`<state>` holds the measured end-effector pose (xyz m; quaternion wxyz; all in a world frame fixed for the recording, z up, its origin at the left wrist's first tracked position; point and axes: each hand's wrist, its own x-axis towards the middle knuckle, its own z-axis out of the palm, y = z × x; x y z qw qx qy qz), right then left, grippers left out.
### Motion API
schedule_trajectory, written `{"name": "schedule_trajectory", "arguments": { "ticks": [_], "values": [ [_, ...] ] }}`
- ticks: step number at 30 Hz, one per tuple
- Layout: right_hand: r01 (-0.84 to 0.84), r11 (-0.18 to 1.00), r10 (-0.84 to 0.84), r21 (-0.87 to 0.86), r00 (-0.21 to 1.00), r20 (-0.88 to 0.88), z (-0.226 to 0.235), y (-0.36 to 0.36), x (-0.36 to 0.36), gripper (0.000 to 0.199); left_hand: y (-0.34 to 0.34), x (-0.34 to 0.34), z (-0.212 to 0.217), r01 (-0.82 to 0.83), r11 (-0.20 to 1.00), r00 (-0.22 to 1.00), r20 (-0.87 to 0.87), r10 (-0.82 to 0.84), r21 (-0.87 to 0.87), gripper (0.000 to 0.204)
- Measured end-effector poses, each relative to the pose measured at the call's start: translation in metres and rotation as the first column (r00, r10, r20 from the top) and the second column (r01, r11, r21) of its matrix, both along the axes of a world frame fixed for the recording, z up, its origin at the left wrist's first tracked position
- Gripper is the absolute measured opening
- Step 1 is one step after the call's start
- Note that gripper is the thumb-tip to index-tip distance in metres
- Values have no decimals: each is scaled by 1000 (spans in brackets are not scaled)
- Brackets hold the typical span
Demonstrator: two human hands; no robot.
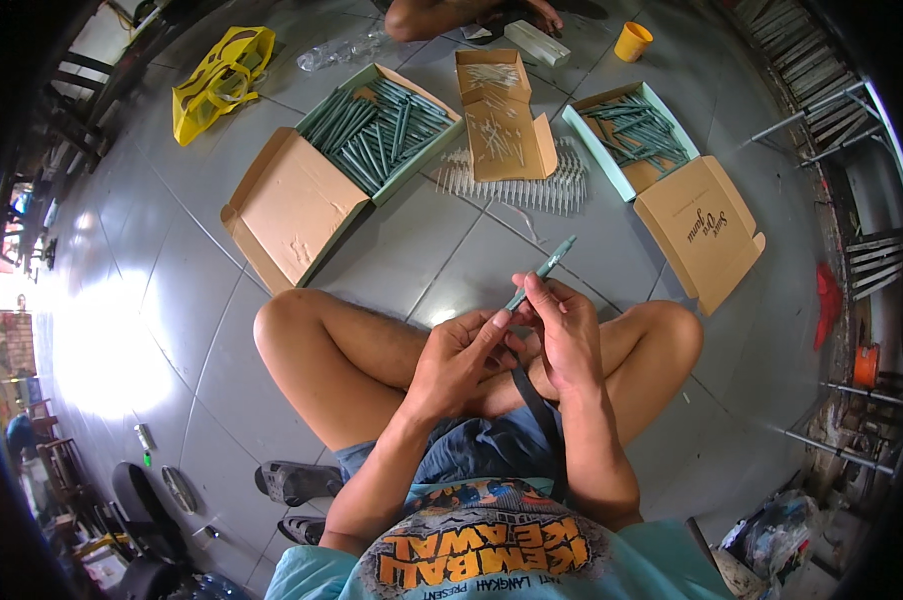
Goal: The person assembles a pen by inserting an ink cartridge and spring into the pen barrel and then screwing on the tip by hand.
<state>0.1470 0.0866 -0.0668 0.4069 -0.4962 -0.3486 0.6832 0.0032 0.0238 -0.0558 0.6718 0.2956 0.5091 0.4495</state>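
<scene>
A slim green pen (546, 268) is held between both hands above my crossed legs, its tip slanting up and to the right. My left hand (462, 360) is closed on the lower end with thumb and fingers. My right hand (566, 330) pinches it a little higher, thumb along its side. Ahead on the left, an open box (427, 160) is full of similar green pens (377, 130). Another open box (627, 188) on the right holds fewer pens (637, 130). Between them, a cardboard tray (544, 145) contains small whitish slender parts (497, 135).
Under the cardboard tray lies a row of clear pointed plastic pieces (562, 190). Farther off are a yellow bag (222, 85), crumpled clear plastic (342, 50), a white box (537, 43) and a yellow cup (633, 42). Another person's leg (437, 18) shows at the top. Sandals (297, 483) lie behind left.
</scene>
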Motion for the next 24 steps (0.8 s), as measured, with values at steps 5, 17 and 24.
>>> {"name": "schedule_trajectory", "arguments": {
  "ticks": [5, 17, 24],
  "values": [
    [-145, 989, 143, 18, 987, 77, 3, -9, -1, 29, -1, 0, 2, -10, 998, 991, -131, 19, 64, 37],
    [-104, 994, 106, 25, 986, -132, 11, 7, 9, 29, -20, 3, 30, 11, 984, 925, -375, 57, 177, 35],
    [-44, 999, 42, -25, 995, -90, 16, 1, -5, 30, -27, 0, 15, -88, 993, 995, -30, 90, 81, 35]
  ]
}}
